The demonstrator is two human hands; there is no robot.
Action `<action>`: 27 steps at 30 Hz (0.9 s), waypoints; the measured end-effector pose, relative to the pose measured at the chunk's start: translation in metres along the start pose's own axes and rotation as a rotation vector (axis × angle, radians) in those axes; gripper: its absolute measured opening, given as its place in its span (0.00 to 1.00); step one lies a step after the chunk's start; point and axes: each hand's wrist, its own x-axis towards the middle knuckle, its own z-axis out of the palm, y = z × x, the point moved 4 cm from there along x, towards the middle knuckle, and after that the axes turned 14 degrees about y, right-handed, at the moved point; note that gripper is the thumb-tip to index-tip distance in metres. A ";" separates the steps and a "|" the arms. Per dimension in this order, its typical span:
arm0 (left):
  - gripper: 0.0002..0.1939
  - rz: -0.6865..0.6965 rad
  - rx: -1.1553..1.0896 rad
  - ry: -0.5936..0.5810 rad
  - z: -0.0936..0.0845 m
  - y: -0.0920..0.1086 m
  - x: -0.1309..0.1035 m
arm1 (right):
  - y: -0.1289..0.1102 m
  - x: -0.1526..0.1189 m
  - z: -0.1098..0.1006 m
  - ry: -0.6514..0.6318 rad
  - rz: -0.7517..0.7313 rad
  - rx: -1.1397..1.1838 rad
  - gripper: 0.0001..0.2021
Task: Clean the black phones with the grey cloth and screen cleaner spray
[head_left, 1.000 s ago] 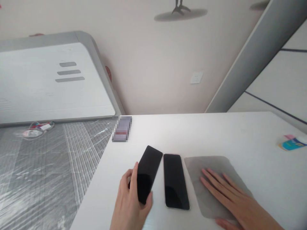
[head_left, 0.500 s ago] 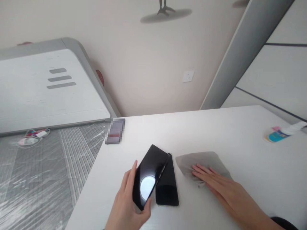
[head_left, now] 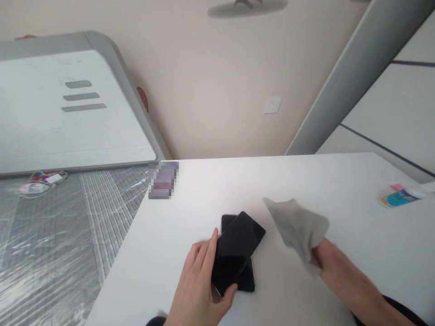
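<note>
A black phone (head_left: 239,249) is gripped along its lower left side by my left hand (head_left: 202,280), thumb at the bottom corner and fingers on the far edge. It lies slantwise over a second black phone (head_left: 247,277), which rests on the white table and is partly covered. Whether the two phones touch I cannot tell. To their right, my right hand (head_left: 331,260) is closed on a grey cloth (head_left: 297,224), which hangs raised and creased above the tabletop. The fingertips of that hand are hidden behind the cloth.
On the right of the white table (head_left: 210,181) lies a bottle with a blue label (head_left: 401,198). A blurred-out flat item (head_left: 163,181) sits at the far left corner. Beyond the left edge is a plastic-covered bed (head_left: 68,235); a wall socket (head_left: 273,105) is behind.
My right hand, flat on the cloth before, now grips and lifts it. My left hand has shifted right with the phone, further across the other one. The view has tilted slightly.
</note>
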 end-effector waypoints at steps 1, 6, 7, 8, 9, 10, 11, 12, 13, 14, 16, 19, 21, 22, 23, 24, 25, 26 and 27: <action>0.61 -0.012 0.007 0.009 0.000 -0.001 -0.003 | -0.010 0.001 0.013 -0.141 -0.199 -0.103 0.33; 0.65 -0.110 0.046 0.182 0.004 -0.005 -0.019 | -0.031 -0.009 0.077 -0.497 -0.863 -0.480 0.50; 0.65 -0.112 0.039 0.213 0.005 -0.004 -0.021 | -0.033 -0.014 0.087 -0.517 -0.903 -0.493 0.51; 0.65 -0.110 0.029 0.229 0.006 -0.004 -0.023 | -0.035 -0.020 0.095 -0.545 -0.940 -0.482 0.49; 0.66 -0.111 0.018 0.235 0.007 -0.004 -0.024 | -0.037 -0.026 0.101 -0.585 -0.978 -0.459 0.46; 0.66 -0.118 0.010 0.234 0.007 -0.005 -0.025 | -0.038 -0.031 0.105 -0.628 -1.017 -0.434 0.43; 0.66 -0.127 0.004 0.231 0.008 -0.006 -0.025 | -0.038 -0.033 0.106 -0.653 -1.048 -0.420 0.41; 0.66 -0.135 0.003 0.231 0.008 -0.007 -0.026 | -0.037 -0.030 0.104 -0.645 -1.064 -0.425 0.42; 0.66 -0.139 0.002 0.233 0.008 -0.008 -0.026 | -0.034 -0.024 0.100 -0.606 -1.060 -0.450 0.44; 0.65 -0.138 -0.001 0.236 0.007 -0.008 -0.027 | -0.031 -0.015 0.095 -0.542 -1.041 -0.494 0.48; 0.62 -0.129 -0.014 0.239 0.008 -0.009 -0.027 | -0.021 0.003 0.081 -0.364 -0.975 -0.600 0.51; 0.60 -0.115 -0.019 0.241 0.008 -0.007 -0.025 | -0.015 0.005 0.078 -0.266 -0.923 -0.673 0.57; 0.61 -0.113 -0.004 0.243 0.008 -0.007 -0.024 | -0.021 -0.014 0.092 -0.368 -0.979 -0.622 0.55; 0.61 -0.112 0.001 0.241 0.007 -0.007 -0.023 | -0.026 -0.026 0.100 -0.435 -1.023 -0.583 0.49; 0.62 -0.112 0.004 0.236 0.007 -0.006 -0.023 | -0.031 -0.036 0.108 -0.497 -1.062 -0.543 0.41; 0.63 -0.112 0.006 0.231 0.006 -0.007 -0.024 | -0.035 -0.042 0.113 -0.547 -1.086 -0.509 0.35; 0.63 -0.113 0.007 0.226 0.005 -0.007 -0.024 | -0.039 -0.044 0.115 -0.582 -1.095 -0.478 0.31; 0.63 -0.114 0.008 0.223 0.005 -0.007 -0.024 | -0.040 -0.041 0.114 -0.597 -1.083 -0.456 0.31; 0.63 -0.116 0.009 0.224 0.004 -0.007 -0.024 | -0.039 -0.034 0.110 -0.591 -1.055 -0.443 0.33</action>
